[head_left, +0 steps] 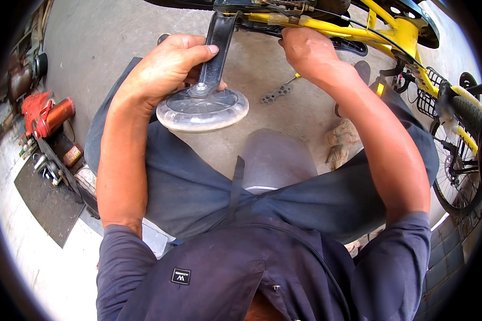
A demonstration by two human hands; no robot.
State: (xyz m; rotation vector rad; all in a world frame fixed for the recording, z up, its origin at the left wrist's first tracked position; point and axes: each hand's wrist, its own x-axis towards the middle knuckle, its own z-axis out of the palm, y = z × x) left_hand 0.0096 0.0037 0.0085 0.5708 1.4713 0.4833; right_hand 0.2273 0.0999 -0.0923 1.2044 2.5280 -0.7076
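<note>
My left hand (168, 69) grips the black metal bracket (219, 48) of a training wheel, thumb laid across its front face. Below the hand, the clear plastic training wheel (203, 111) lies nearly flat at the bracket's lower end. The bracket's upper end meets the underside of a yellow bicycle frame (353, 31) at the top of the view. My right hand (310, 51) is closed, its curled fingers up against the frame's lower tube. Whatever those fingers hold is hidden. A black pedal (351, 47) shows just right of that hand.
A flat multi-hole wrench (276, 96) lies on the concrete floor between my knees, near a yellow-handled tool (292, 80). To the left are a red cylinder (59, 116) and a tray of tools (48, 168). Another bicycle (458, 155) with a black basket (427, 101) stands at right.
</note>
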